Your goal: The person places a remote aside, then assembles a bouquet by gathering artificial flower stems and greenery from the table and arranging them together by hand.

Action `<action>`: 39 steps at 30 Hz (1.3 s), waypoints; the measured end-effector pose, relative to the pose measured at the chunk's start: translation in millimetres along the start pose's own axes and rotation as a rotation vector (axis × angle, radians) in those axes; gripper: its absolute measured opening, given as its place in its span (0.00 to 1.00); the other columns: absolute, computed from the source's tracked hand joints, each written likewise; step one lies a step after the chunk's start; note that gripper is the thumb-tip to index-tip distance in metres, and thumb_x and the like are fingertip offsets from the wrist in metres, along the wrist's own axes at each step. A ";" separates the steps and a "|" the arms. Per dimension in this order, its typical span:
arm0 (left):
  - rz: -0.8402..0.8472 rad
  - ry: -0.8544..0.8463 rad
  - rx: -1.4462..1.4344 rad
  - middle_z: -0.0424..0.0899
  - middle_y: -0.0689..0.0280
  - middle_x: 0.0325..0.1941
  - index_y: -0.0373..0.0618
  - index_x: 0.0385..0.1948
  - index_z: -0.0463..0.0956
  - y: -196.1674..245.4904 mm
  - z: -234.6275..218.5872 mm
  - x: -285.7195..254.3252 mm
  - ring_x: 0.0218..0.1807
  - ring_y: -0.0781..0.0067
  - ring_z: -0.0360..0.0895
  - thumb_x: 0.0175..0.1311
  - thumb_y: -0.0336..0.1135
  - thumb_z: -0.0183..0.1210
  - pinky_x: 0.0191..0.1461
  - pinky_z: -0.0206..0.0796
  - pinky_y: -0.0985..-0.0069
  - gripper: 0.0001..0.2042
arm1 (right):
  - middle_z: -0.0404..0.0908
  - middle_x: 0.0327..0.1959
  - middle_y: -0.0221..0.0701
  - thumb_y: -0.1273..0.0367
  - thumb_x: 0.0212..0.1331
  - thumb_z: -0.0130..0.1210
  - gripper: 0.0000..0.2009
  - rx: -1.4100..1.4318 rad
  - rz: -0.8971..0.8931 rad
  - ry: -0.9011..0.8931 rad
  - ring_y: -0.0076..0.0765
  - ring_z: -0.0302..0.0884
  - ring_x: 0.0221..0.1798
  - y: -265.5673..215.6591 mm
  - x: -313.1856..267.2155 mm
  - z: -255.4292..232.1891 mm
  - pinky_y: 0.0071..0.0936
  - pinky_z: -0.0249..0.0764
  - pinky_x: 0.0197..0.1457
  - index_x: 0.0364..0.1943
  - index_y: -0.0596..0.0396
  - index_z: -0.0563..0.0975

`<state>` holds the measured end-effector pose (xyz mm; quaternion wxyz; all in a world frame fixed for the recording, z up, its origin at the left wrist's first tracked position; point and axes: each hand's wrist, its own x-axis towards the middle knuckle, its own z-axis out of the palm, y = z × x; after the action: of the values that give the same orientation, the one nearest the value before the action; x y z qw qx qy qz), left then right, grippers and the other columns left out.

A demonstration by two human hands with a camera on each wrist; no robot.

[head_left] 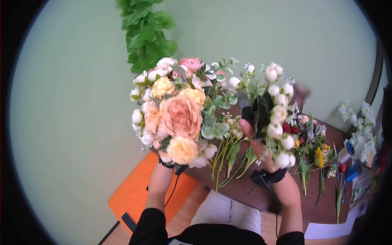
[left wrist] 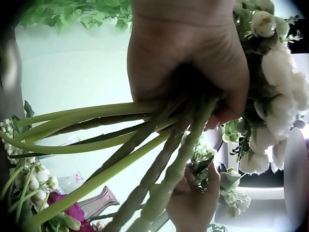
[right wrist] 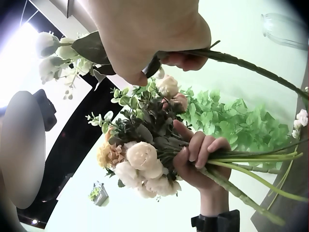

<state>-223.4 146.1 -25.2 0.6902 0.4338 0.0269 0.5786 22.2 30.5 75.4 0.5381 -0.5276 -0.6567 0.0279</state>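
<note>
My left hand (left wrist: 188, 53) grips the gathered green stems (left wrist: 159, 130) of a large artificial bouquet (head_left: 181, 116); in the head view the blooms hide that hand. Peach, cream, pink and white flowers make up its top, with eucalyptus-like leaves along the right side. To the right of it, my right hand (head_left: 257, 147) holds a spray of white rosebuds (head_left: 277, 118) with dark leaves. The right wrist view shows this hand's fingers curled round the spray's single stem (right wrist: 251, 65), which runs out to the right. Bouquet and spray are both held up over the table, side by side.
On the brown table (head_left: 261, 196) lie several loose flower stems (head_left: 228, 159). Red and yellow flowers (head_left: 320, 155), a blue spool (head_left: 353, 170) and a silvery spool (head_left: 346, 152) are at the right. An orange surface (head_left: 134, 192) holds a phone (head_left: 129, 221). Ivy (head_left: 147, 36) hangs on the wall.
</note>
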 end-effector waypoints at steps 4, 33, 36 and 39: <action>-0.018 -0.035 0.011 0.57 0.75 0.16 0.43 0.38 0.65 -1.3 6.9 -13.3 0.18 0.81 0.52 0.48 0.36 0.58 0.25 0.45 0.82 0.17 | 0.72 0.40 0.35 0.66 0.53 0.51 0.15 0.184 -0.333 -0.019 0.35 0.70 0.39 -15.6 2.7 -8.6 0.29 0.65 0.45 0.44 0.56 0.69; -0.086 -0.186 0.103 0.58 0.72 0.19 0.46 0.33 0.63 33.8 48.2 3.4 0.19 0.80 0.56 0.51 0.41 0.55 0.23 0.48 0.79 0.14 | 0.62 0.19 0.22 0.70 0.53 0.48 0.06 0.926 0.557 0.072 0.16 0.49 0.12 34.3 6.2 -26.3 0.17 0.48 0.16 0.33 0.54 0.67; 0.286 0.123 0.431 0.64 0.67 0.23 0.45 0.34 0.63 39.9 24.1 -7.5 0.22 0.74 0.67 0.55 0.51 0.48 0.24 0.64 0.73 0.18 | 0.59 0.16 0.19 0.71 0.53 0.47 0.05 0.802 0.669 -0.023 0.14 0.47 0.11 68.0 1.8 -44.7 0.15 0.44 0.15 0.33 0.53 0.68; 0.024 0.094 0.334 0.71 0.63 0.26 0.43 0.38 0.65 55.2 17.7 -26.4 0.17 0.73 0.68 0.57 0.49 0.44 0.25 0.65 0.72 0.18 | 0.66 0.17 0.24 0.73 0.50 0.49 0.05 0.594 0.774 -0.130 0.20 0.60 0.16 107.0 -7.4 -63.5 0.19 0.56 0.18 0.30 0.57 0.67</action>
<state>-265.4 111.8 8.3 0.5995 0.5152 0.1500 0.5939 138.9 38.7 32.3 0.5733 -0.5539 -0.4083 0.4448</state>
